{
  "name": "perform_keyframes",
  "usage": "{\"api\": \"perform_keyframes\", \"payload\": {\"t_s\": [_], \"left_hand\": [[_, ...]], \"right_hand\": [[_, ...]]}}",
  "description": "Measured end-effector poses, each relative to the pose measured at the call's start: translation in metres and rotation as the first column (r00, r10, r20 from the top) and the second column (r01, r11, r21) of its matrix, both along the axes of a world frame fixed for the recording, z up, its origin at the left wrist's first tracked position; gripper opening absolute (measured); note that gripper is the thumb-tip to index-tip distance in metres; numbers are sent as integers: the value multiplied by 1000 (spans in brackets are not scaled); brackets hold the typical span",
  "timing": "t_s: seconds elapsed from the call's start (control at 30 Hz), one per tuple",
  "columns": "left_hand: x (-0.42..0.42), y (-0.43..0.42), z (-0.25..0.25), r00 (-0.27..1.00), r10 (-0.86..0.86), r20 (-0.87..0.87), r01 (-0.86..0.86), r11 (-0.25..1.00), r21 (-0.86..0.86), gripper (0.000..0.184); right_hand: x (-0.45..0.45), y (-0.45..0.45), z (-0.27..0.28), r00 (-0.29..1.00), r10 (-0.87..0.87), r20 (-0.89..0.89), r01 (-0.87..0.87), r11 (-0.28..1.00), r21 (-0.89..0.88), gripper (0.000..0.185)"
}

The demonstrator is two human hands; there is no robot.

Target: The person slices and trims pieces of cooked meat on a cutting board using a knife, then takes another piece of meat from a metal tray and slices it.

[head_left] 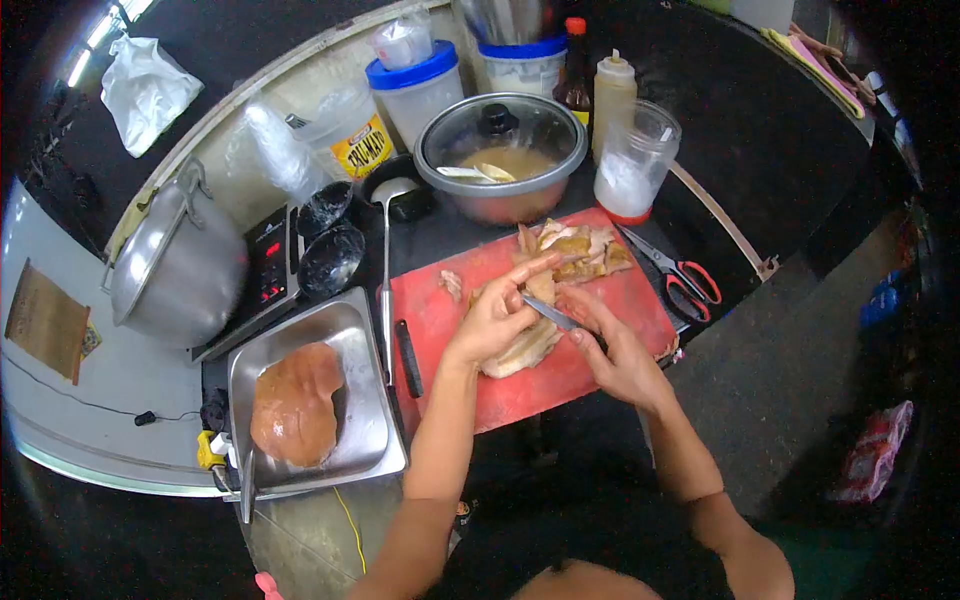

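My right hand [622,365] grips a small knife [550,313], its blade pointing up and to the left. The blade's tip lies close to the thumb and fingers of my left hand [492,318]. That left hand has its index finger stretched out; whether it touches the blade I cannot tell. Beneath both hands is a pale slab of cooked meat [522,350] on a red cutting board [465,400]. More browned, cut meat pieces [590,250] lie at the board's far edge, and a small scrap [451,284] sits to the left.
Left of the board, a steel tray [375,440] holds a large browned piece of meat [297,400]. A ladle [387,300] and a black-handled utensil [408,358] lie between. Red-handled scissors [690,285] rest at right. Behind stand a lidded bowl [500,200], bottles, tubs and a pot [180,260].
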State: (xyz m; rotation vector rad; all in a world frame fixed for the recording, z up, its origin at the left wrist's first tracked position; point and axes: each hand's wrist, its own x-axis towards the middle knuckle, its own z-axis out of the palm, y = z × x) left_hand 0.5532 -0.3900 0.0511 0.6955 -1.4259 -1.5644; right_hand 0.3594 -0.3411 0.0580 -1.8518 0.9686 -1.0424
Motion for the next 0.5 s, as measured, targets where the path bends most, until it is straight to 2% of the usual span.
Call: {"api": "perform_keyframes", "payload": {"t_s": [0.3, 0.5], "left_hand": [[3, 3, 8, 997, -51, 57, 57, 992, -110, 65], [-2, 2, 5, 998, -66, -9, 63, 985, -161, 64]], "right_hand": [[-3, -4, 13, 991, 9, -133, -13, 1000, -23, 47], [-3, -5, 26, 961, -38, -275, 28, 999, -42, 41]]}}
